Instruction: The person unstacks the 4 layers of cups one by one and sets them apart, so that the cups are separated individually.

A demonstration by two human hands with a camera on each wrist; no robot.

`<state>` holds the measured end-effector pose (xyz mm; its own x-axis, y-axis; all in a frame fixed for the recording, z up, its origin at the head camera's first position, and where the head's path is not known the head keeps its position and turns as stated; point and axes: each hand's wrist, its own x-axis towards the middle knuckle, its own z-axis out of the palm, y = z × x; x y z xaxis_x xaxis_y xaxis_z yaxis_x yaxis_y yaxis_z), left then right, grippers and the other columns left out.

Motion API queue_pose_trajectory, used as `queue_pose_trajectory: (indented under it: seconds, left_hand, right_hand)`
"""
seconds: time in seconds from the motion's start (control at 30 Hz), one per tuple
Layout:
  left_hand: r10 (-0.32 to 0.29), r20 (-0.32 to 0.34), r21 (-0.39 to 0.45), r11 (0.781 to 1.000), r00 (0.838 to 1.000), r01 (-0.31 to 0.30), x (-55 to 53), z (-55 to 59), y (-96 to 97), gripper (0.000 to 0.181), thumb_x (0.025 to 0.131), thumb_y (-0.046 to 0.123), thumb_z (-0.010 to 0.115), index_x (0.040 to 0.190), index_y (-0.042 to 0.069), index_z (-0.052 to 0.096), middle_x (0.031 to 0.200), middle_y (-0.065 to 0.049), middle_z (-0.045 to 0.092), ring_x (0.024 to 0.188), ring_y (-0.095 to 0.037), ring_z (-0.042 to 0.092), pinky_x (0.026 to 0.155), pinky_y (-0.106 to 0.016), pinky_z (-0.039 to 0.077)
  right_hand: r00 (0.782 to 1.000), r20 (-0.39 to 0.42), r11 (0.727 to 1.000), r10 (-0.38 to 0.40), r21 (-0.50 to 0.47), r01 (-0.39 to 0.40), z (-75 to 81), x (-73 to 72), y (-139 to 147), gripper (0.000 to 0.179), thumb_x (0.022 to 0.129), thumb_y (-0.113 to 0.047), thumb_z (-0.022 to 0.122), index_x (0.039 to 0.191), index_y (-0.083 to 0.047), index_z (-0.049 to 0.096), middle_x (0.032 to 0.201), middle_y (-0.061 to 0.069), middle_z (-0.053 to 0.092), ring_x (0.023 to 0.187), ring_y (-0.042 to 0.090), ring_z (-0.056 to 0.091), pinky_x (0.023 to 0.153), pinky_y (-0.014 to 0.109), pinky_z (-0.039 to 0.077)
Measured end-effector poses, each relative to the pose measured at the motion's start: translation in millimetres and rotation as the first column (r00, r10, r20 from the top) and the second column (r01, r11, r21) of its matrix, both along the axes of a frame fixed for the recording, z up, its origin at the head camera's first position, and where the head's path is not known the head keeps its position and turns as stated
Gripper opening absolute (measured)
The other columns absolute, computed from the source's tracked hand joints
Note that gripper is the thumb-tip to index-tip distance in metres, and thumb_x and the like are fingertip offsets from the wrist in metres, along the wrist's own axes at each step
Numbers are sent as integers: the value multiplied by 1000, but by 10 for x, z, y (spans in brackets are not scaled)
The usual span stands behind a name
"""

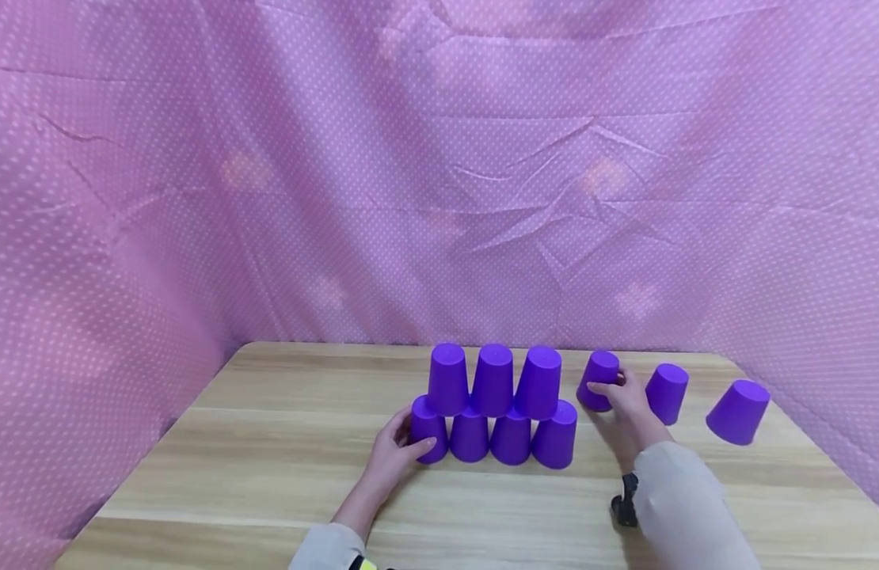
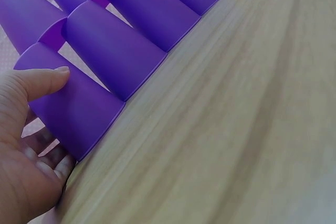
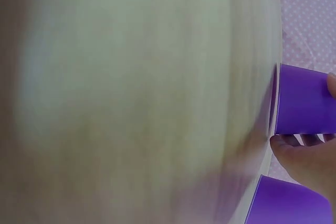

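Purple plastic cups stand upside down in two rows: three upper cups (image 1: 492, 381) rest across a lower row of several cups (image 1: 511, 440). My left hand (image 1: 390, 459) holds the leftmost lower purple cup (image 2: 81, 111), thumb across its front and fingers round its outer side. To the right of the stack, my right hand (image 1: 633, 405) grips another upside-down purple cup (image 1: 598, 374) from its right side. In the right wrist view, a thin gap shows between this cup's rim (image 3: 279, 100) and the table. Part of that hand is cut off there.
Two more upside-down purple cups stand farther right, one (image 1: 667, 392) close beside my right hand and another (image 1: 739, 413) near the right table edge. The wooden table (image 1: 268, 451) is backed by a pink dotted cloth (image 1: 382, 198).
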<state>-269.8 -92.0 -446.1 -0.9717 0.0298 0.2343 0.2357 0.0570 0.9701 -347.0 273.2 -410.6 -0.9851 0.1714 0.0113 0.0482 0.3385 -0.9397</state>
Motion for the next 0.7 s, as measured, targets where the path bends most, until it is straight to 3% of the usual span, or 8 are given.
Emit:
queue_pose_trajectory:
  seconds: [0.23,0.37,0.7]
  left_hand:
    - [14,-24,-1,1000,1000,-14,-7,10,6,62,71,2,67,125,-6,38,115,-25,46,109,-35,41,95,-43,29]
    - [21,-30,5,1000,999,-21,-9,9,6,61,71,1,67,124,-6,39,113,-23,47,108,-35,42,95,-42,30]
    - [13,-21,2,1000,1000,-13,-22,-17,-3,62,71,2,67,125,-6,38,114,-23,47,108,-35,42,96,-43,29]
  right_hand:
    - [999,-39,1000,-19,-2,18,15,-46,-66,70,75,-6,61,128,11,19,123,36,30,111,46,31,95,50,25]
    - [999,-26,998,-28,-51,27,15,-62,-94,72,72,-4,63,128,10,20,124,33,31,113,44,31,97,47,25]
    - [1000,2,999,-11,-36,11,-11,-39,-93,68,77,-3,58,128,12,16,122,35,29,111,45,32,96,49,25]
